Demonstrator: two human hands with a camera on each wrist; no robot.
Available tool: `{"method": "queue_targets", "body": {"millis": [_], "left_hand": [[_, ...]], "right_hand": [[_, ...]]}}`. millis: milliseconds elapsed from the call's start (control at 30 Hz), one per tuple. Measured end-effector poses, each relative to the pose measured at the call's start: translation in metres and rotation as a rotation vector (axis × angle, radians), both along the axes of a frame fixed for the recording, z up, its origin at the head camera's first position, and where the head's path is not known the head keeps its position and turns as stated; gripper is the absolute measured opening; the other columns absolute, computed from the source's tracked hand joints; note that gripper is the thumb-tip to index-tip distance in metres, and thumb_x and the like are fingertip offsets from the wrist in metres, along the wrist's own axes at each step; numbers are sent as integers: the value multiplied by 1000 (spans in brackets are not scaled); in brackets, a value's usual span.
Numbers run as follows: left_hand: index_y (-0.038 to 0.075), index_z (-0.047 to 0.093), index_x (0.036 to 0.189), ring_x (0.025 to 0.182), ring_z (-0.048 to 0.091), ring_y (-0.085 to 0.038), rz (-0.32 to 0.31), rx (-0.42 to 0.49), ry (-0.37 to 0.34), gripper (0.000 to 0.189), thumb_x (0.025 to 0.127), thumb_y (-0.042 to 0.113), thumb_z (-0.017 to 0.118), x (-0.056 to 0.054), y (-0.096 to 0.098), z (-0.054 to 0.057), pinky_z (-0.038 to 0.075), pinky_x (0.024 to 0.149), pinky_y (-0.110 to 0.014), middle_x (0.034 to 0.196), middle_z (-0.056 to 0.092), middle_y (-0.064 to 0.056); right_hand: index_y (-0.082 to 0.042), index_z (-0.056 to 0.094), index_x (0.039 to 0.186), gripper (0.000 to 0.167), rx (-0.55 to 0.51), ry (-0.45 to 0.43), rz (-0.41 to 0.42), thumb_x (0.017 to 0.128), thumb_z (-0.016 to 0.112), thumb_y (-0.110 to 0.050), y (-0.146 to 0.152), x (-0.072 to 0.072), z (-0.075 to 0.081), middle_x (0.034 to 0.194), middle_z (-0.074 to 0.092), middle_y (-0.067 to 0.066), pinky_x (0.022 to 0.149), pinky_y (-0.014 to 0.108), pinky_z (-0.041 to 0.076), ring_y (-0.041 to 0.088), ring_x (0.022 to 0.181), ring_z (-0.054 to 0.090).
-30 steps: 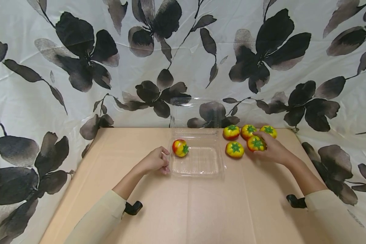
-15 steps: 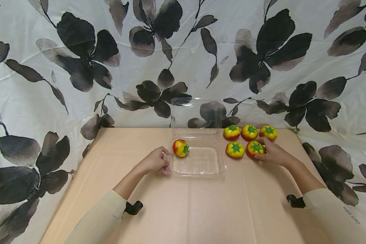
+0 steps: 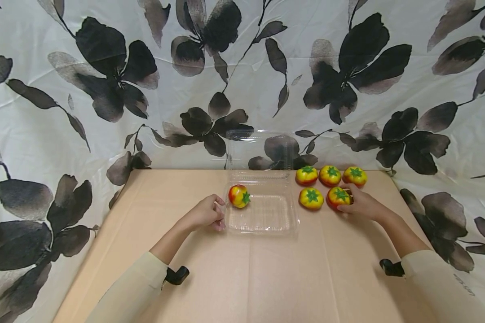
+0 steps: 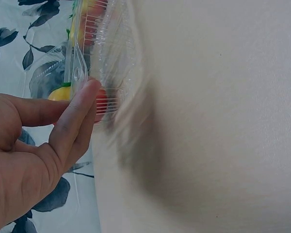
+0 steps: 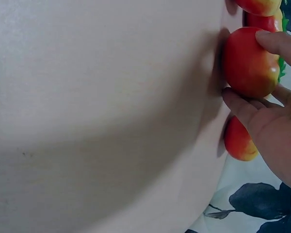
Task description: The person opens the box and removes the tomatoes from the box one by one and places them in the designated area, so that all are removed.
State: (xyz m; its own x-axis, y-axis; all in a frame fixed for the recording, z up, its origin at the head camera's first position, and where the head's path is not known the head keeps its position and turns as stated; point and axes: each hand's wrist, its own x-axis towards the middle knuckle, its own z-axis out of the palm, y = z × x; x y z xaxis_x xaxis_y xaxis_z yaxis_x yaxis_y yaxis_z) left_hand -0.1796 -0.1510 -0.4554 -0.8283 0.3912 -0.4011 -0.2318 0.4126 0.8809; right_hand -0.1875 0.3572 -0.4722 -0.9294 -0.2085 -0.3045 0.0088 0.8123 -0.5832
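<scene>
My left hand [image 3: 207,212] pinches the left rim of a hinged clear plastic clamshell container [image 3: 262,224], its lid standing up at the back. In the left wrist view, thumb and fingertips [image 4: 89,90] meet at the rim. One red-and-yellow tomato [image 3: 239,196] with a green star-shaped cap lies on its side in the container's back left corner. My right hand [image 3: 363,202] grips another tomato [image 3: 338,197] in the front row, right of the container. The right wrist view shows the thumb on one side of this tomato [image 5: 250,63] and fingers curled round the other.
Left of the gripped tomato sits another tomato [image 3: 311,198]. Behind stand three more, a left one [image 3: 306,175], a middle one [image 3: 330,175] and a right one [image 3: 354,176], along the back edge of the tan tabletop [image 3: 242,278]. A floral cloth [image 3: 266,67] hangs behind.
My right hand has brought its tomato down and toward the front, from overlapping the back row to level with the front one. The left hand and container stay put.
</scene>
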Motion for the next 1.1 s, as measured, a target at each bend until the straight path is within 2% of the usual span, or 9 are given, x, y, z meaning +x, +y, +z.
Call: {"method": "queue_targets", "body": {"millis": [500,1100], "left_hand": [[-10,41,129,61,70,-22,9,3,-5,35,97,-10,54,0,-1,-2,65,61,-36,83,64,-21],[-10,42,129,61,70,-21,9,-22,5,35,97,-9,55,1,0,1,65,62,-35,83,64,-19]], "right_hand": [[8,18,152,95,-44,6,-40,93,75,-39,-1,4,-7,149,36,38,116,73,31,54,132,42],[3,10,159,107,-15,-21,-43,91,77,-44,-1,4,-11,154,31,38,116,75,28,56,137,36]]}}
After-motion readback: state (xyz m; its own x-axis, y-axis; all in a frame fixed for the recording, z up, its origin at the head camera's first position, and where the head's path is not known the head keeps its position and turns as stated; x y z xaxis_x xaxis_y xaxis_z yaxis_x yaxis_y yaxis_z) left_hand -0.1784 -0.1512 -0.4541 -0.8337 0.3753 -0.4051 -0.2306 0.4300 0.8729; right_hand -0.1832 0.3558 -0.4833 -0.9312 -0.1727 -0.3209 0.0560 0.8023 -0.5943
